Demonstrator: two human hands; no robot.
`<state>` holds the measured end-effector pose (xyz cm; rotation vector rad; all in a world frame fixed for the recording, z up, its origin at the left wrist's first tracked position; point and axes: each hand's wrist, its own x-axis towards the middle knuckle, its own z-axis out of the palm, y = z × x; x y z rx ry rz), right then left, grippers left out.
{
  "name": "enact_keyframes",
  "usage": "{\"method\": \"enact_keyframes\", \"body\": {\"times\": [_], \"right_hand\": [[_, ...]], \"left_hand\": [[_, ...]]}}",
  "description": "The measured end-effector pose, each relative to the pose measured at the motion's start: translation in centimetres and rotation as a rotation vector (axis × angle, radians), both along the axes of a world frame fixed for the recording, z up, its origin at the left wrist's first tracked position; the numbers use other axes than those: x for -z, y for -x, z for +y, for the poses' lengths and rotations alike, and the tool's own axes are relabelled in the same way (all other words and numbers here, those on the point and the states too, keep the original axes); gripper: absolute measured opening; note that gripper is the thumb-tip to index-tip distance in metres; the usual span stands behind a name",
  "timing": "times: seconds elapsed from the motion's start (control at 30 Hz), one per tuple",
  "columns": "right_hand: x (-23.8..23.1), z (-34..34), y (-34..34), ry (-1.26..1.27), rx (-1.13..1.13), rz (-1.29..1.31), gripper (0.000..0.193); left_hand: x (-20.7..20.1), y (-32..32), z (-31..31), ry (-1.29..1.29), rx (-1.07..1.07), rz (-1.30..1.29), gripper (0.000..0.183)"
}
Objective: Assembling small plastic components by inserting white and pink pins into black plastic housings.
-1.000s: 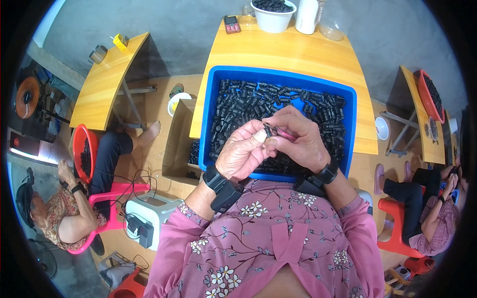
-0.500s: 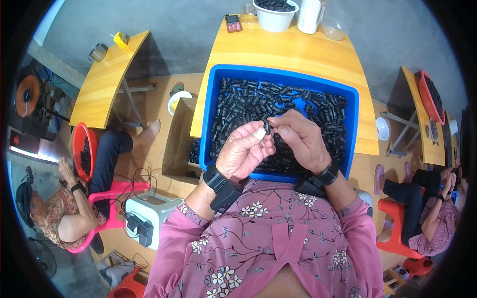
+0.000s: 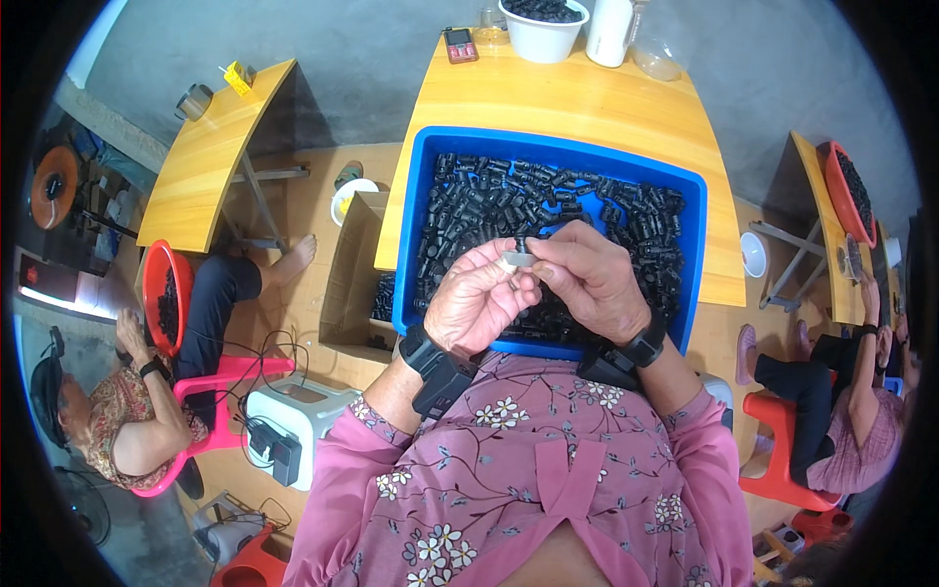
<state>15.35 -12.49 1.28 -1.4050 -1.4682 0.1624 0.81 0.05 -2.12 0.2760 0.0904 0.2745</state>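
My left fingers (image 3: 486,282): pinching a small black piece (image 3: 522,241), above the blue tray (image 3: 553,139) | my right fingers (image 3: 579,262): gripping a flat grey blade (image 3: 518,259) beside it, above tray | loose black pieces (image 3: 469,196): inside tray | desk (image 3: 587,98): beneath tray

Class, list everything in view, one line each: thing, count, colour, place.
Tables: at least three, yellow-brown, centre, left, right
Tray: one, blue, centre table
Small parts: many, black, mostly inside tray
Phone: one, red-black, table's far left
Tub: one, white, table's far edge
Cylinder: one, white, beside tub
Carton: one, yellow, left table
Box: one, brown, floor, left
Basins: two, red, left and right
Stool: one, white, floor, left
Co-workers: at least two, mixed colours, either side
Flat piece: one, grey, fingertips
Left hand: one, bare, over tray
Right hand: one, bare, over tray
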Motion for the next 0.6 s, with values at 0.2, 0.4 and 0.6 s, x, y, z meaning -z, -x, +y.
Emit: {"method": "enact_keyframes", "body": {"times": [0.2,0.4,0.6], "right_hand": [[0.07,0.04,-0.10,-0.003,0.000,-0.016,0.027],[0.29,0.02,-0.18,0.007,0.003,-0.028,0.026],[0.55,0.18,-0.31,-0.019,-0.008,-0.034,0.028]], "left_hand": [[0.16,-0.03,0.12,-0.004,0.011,-0.004,0.017],[0.20,-0.05,0.05,-0.011,0.006,0.002,0.018],[0.27,-0.10,0.21,0.001,0.035,0.001,0.017]]}}
